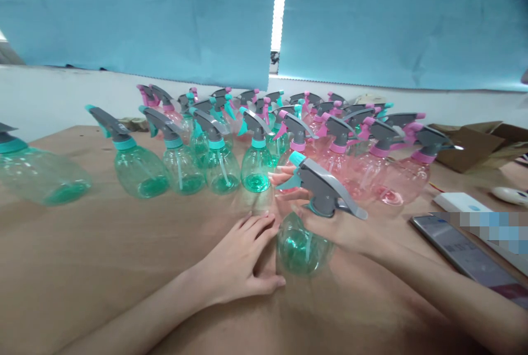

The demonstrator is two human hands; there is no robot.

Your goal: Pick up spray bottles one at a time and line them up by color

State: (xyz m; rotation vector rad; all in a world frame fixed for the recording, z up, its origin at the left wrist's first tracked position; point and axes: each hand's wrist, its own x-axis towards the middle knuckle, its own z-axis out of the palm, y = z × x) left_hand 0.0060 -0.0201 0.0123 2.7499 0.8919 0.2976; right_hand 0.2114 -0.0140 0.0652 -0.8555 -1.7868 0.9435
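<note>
A green spray bottle is being gripped about the neck by the right hand, just in front of the row, its grey trigger head jutting above; whether the base touches the table cannot be told. The left hand is held open beside it, fingers stretched, nothing grasped. A firm neck hold, clear of the trigger, would seem best, with the belly steadied by that free palm. Behind, little room is left by the green bottles and pink bottles. Rightward, passage is narrowed by a phone; leftward, a broad bare stretch is offered.
</note>
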